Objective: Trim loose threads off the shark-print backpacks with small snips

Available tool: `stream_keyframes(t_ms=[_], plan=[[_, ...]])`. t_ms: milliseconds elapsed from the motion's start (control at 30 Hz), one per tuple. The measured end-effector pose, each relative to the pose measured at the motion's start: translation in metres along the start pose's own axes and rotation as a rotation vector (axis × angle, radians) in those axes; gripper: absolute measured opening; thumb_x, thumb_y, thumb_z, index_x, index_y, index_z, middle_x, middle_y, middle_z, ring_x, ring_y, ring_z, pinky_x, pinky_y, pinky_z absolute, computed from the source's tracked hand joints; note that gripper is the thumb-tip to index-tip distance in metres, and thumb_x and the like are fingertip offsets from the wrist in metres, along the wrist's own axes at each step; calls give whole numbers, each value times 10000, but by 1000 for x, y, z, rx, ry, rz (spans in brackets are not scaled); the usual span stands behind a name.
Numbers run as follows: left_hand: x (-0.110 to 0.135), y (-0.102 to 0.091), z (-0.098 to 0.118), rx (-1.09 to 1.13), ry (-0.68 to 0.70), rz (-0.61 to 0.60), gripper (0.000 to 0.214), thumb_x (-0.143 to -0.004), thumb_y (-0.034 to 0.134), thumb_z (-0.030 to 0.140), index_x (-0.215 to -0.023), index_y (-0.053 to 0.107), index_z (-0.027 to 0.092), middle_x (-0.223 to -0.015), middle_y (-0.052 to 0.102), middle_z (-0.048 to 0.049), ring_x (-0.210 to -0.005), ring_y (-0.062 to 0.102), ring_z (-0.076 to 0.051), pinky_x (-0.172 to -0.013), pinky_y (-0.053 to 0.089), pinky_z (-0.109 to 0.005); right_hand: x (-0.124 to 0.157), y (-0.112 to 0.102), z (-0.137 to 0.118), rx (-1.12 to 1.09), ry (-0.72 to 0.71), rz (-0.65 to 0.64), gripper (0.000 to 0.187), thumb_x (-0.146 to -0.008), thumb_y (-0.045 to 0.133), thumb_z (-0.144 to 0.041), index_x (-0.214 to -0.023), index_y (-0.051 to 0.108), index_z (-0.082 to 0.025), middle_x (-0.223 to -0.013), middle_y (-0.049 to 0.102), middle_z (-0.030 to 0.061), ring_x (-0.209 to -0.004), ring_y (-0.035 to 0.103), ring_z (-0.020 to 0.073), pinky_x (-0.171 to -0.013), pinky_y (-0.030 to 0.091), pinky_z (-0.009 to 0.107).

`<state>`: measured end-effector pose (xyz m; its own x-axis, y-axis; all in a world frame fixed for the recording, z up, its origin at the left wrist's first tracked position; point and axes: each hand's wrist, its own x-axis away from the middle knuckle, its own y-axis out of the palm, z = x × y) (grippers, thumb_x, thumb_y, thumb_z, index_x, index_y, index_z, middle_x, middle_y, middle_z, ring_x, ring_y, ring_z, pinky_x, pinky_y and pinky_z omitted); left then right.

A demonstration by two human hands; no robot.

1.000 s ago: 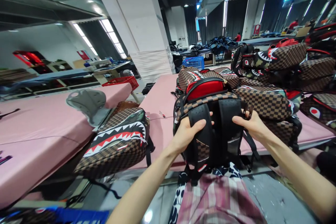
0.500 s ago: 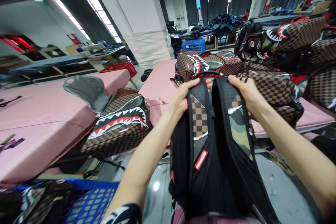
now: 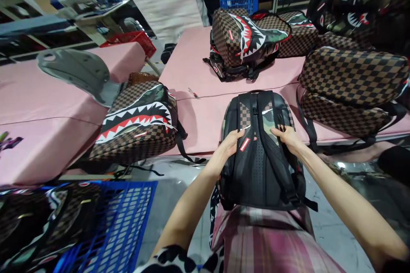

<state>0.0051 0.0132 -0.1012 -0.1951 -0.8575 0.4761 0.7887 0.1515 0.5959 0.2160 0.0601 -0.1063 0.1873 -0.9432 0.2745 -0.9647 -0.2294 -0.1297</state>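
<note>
A black backpack [image 3: 250,187] with checked and camouflage patches on its shoulder straps lies across my lap, strap side up, its top end at the pink table. My left hand [image 3: 231,143] grips the left strap beside a small red label, thumb on top and fingers tucked behind. The right strap is pinched the same way in my right hand [image 3: 289,138], over its camouflage patch. Pink plaid cloth [image 3: 265,239] covers my lap under the bag. The backpack's front faces down, out of sight.
A shark-mouth backpack [image 3: 137,126] leans on a grey chair [image 3: 77,70] at left. A blue crate [image 3: 118,222] holding bags stands below it. On the pink table [image 3: 195,119] are piled shark-print backpacks [image 3: 246,36], and checked bags [image 3: 355,76] at right.
The backpack has gone from raised and upright to lying lower on my lap. Both hands came down with it and now grip lower on the straps. The view has tilted downward.
</note>
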Motion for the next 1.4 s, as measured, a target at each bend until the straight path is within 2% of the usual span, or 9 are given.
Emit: stream_keyframes(t_ms=[167, 333, 500, 600, 800, 900, 1033, 1200, 1400], plan=[[-2, 2, -4, -15, 41, 12, 210, -823, 603, 236, -906, 646, 48, -831, 702, -135, -735, 683, -210, -784, 545, -335, -5, 0, 5, -15, -4, -1, 457, -540, 710, -564, -669, 537, -161, -583, 495, -35, -498, 352, 74, -448, 233, 230], [23, 0, -23, -77, 60, 31, 300, -766, 679, 292, -952, 637, 61, -981, 678, -175, -782, 678, -220, -674, 555, -288, 1, -2, 0, -1, -34, 28, 424, -558, 717, -533, -623, 533, -157, -546, 472, -43, -482, 329, 68, -449, 235, 231], [46, -9, -38, -60, 49, 12, 357, -713, 729, 243, -1024, 618, 106, -1174, 603, -168, -863, 665, -226, -663, 554, -282, 5, -5, -4, 0, -103, 184, 475, -614, 677, -501, -911, 614, -135, -730, 610, 10, -528, 427, 84, -469, 310, 226], [50, -12, -43, -71, 49, 68, 331, -703, 734, 218, -982, 608, 94, -1068, 652, -161, -802, 672, -209, -634, 548, -267, 9, -13, -1, -20, -142, 299, 501, -641, 650, -487, -980, 617, -119, -811, 662, 62, -551, 486, 100, -489, 363, 233], [48, -5, -32, -137, 57, 154, 330, -703, 740, 287, -929, 582, 106, -916, 690, -132, -728, 678, -201, -584, 535, -256, 28, -30, 4, -5, -119, 257, 452, -663, 658, -446, -950, 640, -97, -766, 692, 87, -696, 607, 172, -640, 462, 292], [27, 4, -9, -40, 61, 111, 323, -772, 666, 359, -970, 618, 108, -909, 696, -114, -777, 677, -197, -701, 547, -284, 28, -20, -12, 41, -228, 269, 351, -719, 623, -401, -940, 650, -128, -777, 695, 65, -784, 628, 182, -763, 461, 309], [-5, 14, 14, 50, 1, 60, 229, -819, 608, 280, -892, 657, 68, -825, 705, -116, -831, 673, -220, -822, 535, -341, 12, 15, -35, 82, -253, 108, 242, -718, 614, -369, -823, 667, -157, -809, 695, 55, -798, 625, 190, -777, 451, 304], [-17, 13, 16, 105, 99, -82, 205, -768, 634, 169, -943, 653, 65, -904, 704, -129, -888, 666, -237, -882, 513, -362, -6, 49, -36, 52, -185, -28, 247, -668, 641, -399, -617, 619, -158, -633, 654, 37, -631, 595, 168, -642, 446, 279], [-26, 10, 9, 189, 69, -84, 233, -703, 638, 127, -929, 645, 74, -895, 706, -120, -900, 662, -259, -897, 503, -392, -7, 53, -35, -2, -134, -74, 293, -657, 631, -431, -556, 545, -170, -561, 601, 16, -554, 543, 142, -589, 437, 274]])
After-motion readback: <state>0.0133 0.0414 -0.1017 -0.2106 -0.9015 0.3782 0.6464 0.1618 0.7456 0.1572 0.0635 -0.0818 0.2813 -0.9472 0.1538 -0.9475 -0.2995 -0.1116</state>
